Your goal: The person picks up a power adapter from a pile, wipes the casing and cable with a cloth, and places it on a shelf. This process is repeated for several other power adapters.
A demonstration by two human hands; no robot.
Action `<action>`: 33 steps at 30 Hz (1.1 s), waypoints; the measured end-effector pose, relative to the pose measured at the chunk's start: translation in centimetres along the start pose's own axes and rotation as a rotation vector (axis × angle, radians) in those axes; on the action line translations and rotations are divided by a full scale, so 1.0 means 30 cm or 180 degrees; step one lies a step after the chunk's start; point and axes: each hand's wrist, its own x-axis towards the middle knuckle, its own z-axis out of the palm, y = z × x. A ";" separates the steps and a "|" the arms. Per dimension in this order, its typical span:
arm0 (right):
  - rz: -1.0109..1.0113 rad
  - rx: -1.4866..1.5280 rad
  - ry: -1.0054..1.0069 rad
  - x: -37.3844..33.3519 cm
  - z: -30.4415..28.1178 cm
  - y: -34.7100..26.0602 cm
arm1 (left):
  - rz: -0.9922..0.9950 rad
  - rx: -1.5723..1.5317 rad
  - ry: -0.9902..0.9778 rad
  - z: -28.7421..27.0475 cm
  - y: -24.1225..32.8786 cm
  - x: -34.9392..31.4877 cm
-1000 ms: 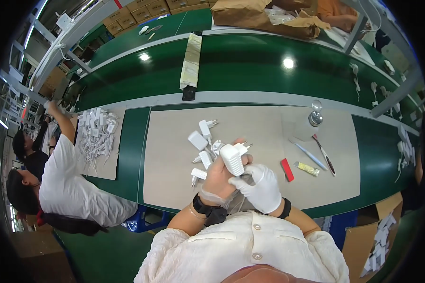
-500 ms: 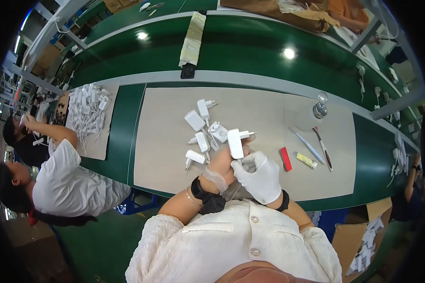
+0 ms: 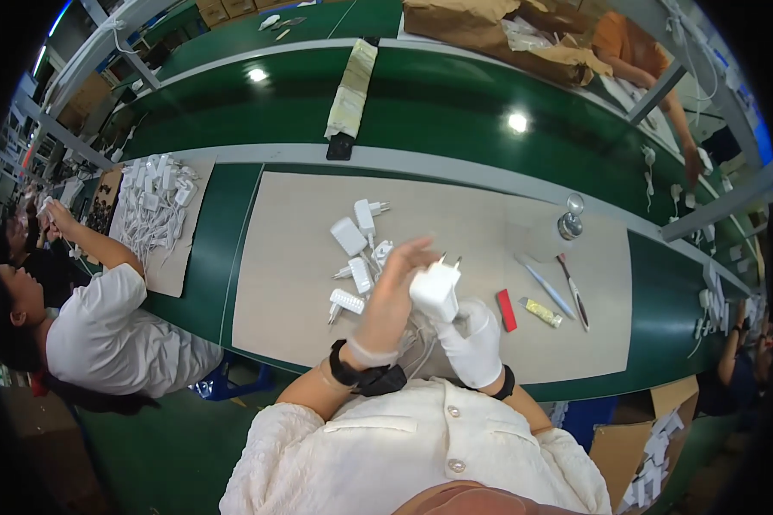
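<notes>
My right hand (image 3: 474, 343), in a white glove, grips a white power adapter (image 3: 435, 292) from below, its two pins pointing up and away from me. My bare left hand (image 3: 395, 287) is just left of the adapter, its fingers stretched out and slightly blurred; whether it touches the adapter is hard to tell. White cable (image 3: 419, 350) hangs between my wrists. Beyond my left hand lie several more white plug adapters (image 3: 349, 237) in a loose group, one partly hidden behind my fingers. Both my wrists carry black bands.
On the beige mat (image 3: 292, 206), to the right, are a red block (image 3: 507, 311), a yellow-labelled tube (image 3: 541, 312), a light blue pen-like tool (image 3: 548, 287), a brush (image 3: 574, 292) and a metal-topped bottle (image 3: 569, 227). A co-worker (image 3: 103, 322) sits left beside piled adapters (image 3: 156, 202). A green conveyor (image 3: 438, 107) runs behind.
The adapter has been turned so its pins point upward instead of right. My left hand has come away from behind it, fingers now extended at its left side. The view has shifted slightly.
</notes>
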 end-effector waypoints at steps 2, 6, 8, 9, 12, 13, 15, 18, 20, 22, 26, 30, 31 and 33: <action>0.0331 0.0812 -0.0006 -0.026 -0.001 0.021 | 0.0213 0.0348 -0.0255 -0.022 0.025 -0.001; 0.1197 0.2116 -0.0487 0.008 -0.059 -0.003 | 0.0234 0.0646 -0.0870 -0.058 0.053 0.012; 0.1575 0.2562 -0.0699 0.022 -0.091 -0.014 | -0.0432 -0.0213 -0.1200 -0.060 0.059 0.041; 0.1668 0.3090 -0.0901 0.029 -0.106 -0.018 | -0.0445 -0.0223 -0.1220 -0.063 0.056 0.054; 0.1834 0.4150 -0.1289 0.038 -0.129 -0.018 | -0.0747 -0.1196 -0.1463 -0.070 0.027 0.081; 0.1883 0.4315 -0.1313 0.039 -0.128 -0.015 | -0.0758 -0.1205 -0.1473 -0.065 0.025 0.077; 0.1966 0.4648 -0.1371 0.044 -0.125 -0.005 | -0.0704 -0.0863 -0.1299 -0.050 0.016 0.073; 0.1996 0.4100 -0.1034 0.034 -0.123 -0.027 | -0.0635 -0.0627 -0.1194 -0.038 0.010 0.065; 0.2001 0.3837 -0.0871 0.025 -0.118 -0.028 | -0.0574 -0.0479 -0.1161 -0.038 0.010 0.060; 0.1888 0.2992 -0.0855 0.016 -0.106 -0.013 | -0.0552 -0.0693 -0.1253 -0.046 0.005 0.060; 0.1862 0.2423 -0.0895 0.016 -0.095 -0.030 | -0.0595 -0.1352 -0.1374 -0.032 0.006 0.047; 0.1822 0.2051 -0.1035 0.023 -0.090 -0.067 | -0.0676 -0.1584 -0.1196 -0.008 -0.021 0.033; 0.1811 0.1883 -0.1078 0.019 -0.094 -0.069 | -0.0583 -0.1390 -0.1087 -0.009 -0.051 0.020; 0.0839 0.0712 -0.1017 0.031 -0.116 -0.040 | -0.0569 -0.1203 -0.1084 -0.019 -0.101 0.004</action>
